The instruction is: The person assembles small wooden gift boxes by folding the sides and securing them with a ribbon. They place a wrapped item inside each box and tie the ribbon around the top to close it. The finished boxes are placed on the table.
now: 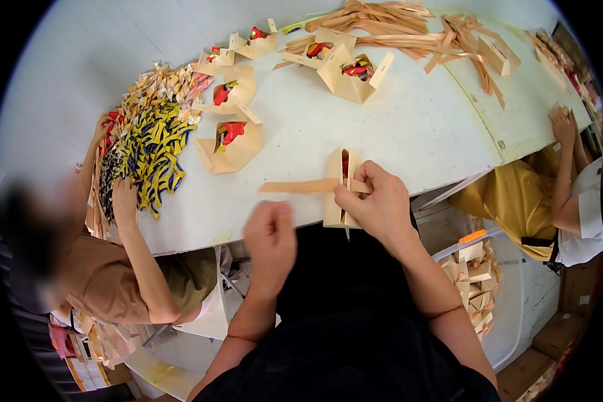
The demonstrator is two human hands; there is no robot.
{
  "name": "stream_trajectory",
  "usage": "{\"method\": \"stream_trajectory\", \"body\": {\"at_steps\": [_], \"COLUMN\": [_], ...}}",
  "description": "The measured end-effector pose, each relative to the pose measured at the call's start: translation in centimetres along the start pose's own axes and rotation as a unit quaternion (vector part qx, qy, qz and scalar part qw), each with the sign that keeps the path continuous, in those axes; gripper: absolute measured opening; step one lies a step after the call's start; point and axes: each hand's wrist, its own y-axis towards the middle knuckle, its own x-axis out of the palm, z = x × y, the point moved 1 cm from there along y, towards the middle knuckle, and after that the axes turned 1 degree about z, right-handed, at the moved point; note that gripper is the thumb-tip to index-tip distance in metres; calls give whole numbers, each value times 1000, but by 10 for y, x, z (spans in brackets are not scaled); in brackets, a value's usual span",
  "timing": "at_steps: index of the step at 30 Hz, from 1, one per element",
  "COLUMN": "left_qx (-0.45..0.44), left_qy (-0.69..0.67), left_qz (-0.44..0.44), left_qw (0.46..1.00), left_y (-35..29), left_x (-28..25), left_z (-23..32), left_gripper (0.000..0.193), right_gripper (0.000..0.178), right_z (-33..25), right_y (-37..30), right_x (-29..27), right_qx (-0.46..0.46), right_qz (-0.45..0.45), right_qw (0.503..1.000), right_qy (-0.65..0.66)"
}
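Observation:
A small cream cardboard box (332,213) stands at the table's near edge, with its flaps drawn toward each other and a bit of red showing in the gap. My right hand (385,201) is closed on its right side, thumb and fingers pinching near the top. A flat tan ribbon (295,187) crosses the box, its long end sticking out to the left. Just below that end, apart from the box, hovers my left hand (269,238). Its fingers look curled but are smeared by motion, so what they hold, if anything, cannot be made out.
Open filled boxes (238,151) stand left and at the back. Tan ribbons (382,30) lie behind. A co-worker's hand (124,197) touches the yellow-and-blue packet pile (151,147); another person's hands (564,124) rest right. A clear tub (509,295) of boxes stands below right.

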Motion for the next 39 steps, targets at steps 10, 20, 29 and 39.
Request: {"method": "stream_trajectory", "body": {"at_steps": [10,20,29,39], "left_qx": [6,-80,52,-78], "left_qy": [-205,-455,-342,-418], "left_qz": [-118,-212,-217,-209], "left_qw": [972,861,913,880], "left_y": [41,64,57,63], "left_x": [64,89,91,87], "left_z": [9,23,27,11], "left_gripper": [29,24,25,33], "right_gripper": [47,48,26,44], "right_z": [-2,-16,-81,-52], "right_y": [9,34,70,55], "right_x": [-5,-32,-93,-68], "right_qx": [-11,-54,-110,18], "right_qz": [-10,-187,-250,-44], "right_qw": [999,980,951,994], "right_qy": [-37,-45,145,95]}}
